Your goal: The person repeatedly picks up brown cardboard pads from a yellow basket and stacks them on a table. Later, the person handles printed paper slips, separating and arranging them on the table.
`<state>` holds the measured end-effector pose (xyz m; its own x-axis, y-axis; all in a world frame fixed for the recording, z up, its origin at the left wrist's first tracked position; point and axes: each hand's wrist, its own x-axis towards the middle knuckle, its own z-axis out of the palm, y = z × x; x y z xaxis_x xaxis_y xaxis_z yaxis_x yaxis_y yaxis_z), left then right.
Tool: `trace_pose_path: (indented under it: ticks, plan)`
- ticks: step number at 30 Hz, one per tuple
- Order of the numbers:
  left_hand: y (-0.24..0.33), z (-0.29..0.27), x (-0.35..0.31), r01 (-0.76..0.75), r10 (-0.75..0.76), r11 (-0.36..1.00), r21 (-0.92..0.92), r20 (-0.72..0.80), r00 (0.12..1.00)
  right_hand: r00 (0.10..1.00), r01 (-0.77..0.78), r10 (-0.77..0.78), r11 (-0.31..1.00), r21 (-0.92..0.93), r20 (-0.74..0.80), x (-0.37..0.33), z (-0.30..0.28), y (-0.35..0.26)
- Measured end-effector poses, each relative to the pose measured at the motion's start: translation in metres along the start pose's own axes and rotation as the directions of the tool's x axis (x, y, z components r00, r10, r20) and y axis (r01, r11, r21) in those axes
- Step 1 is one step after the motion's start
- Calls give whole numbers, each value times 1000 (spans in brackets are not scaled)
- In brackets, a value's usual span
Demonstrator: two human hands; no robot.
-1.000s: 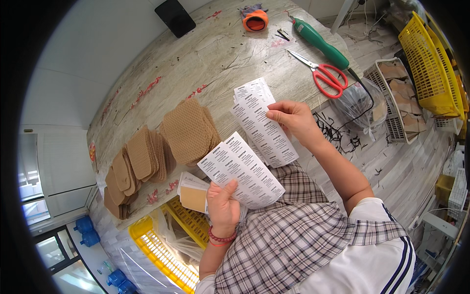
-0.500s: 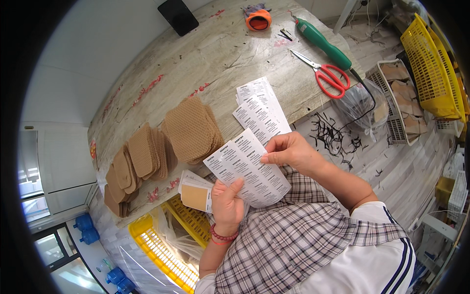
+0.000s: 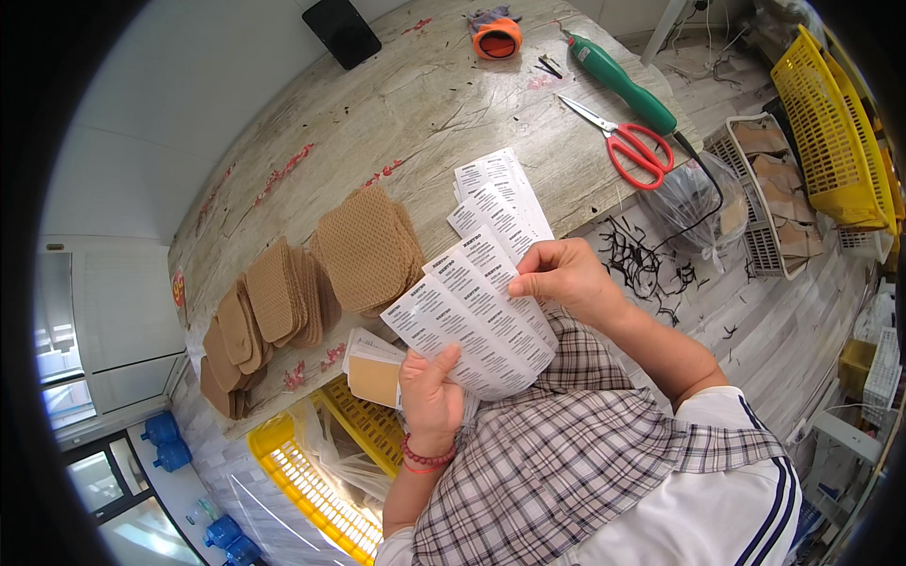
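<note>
Printed white label sheets (image 3: 477, 325) are stretched between my two hands above my lap, their upper edges stepped like a fan. My left hand (image 3: 431, 394) grips the lower left edge, thumb on top. With thumb and fingers pinched, my right hand (image 3: 569, 281) holds the right edge. More label sheets (image 3: 514, 184) lie on the table just beyond it. Left of the held sheets stands a stack of brown textured pieces (image 3: 363, 247) with rounded corners. Beside my left hand, a tan card (image 3: 375, 381) rests on a small pile of white papers at the table edge.
Smaller brown stacks (image 3: 274, 292) run leftward along the table (image 3: 377, 123). Red-handled scissors (image 3: 637, 156), a green corded tool (image 3: 623, 85) and an orange tape roll (image 3: 497, 41) lie farther back. Yellow baskets (image 3: 302, 500) sit below, and black scraps (image 3: 646, 264) litter the floor.
The held label sheets have spread wider, with the left part shifted left and down from the right part. My left hand has moved slightly left; my right hand has risen slightly.
</note>
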<state>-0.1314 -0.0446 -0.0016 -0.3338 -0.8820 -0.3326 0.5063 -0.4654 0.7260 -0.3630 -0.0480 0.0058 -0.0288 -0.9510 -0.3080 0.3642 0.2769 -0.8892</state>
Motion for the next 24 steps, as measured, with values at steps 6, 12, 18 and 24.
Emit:
trace_pose_path:
  ticks: [6,12,18,24]
  plan:
    - [1,-1,0,9,-9,1000,-28,5,1000,999,28,-30,999,-43,-39,5,-7,2]
    - [1,-4,-1,1,0,1000,-28,29,1000,996,12,-20,996,-91,-83,12,-10,-7]
    - [2,-4,-2,-2,3,1000,-30,37,999,812,306,-541,714,-630,-219,36,-15,-3]
    - [1,-2,-2,14,-12,999,-33,45,999,997,4,7,989,-147,77,6,2,-10]
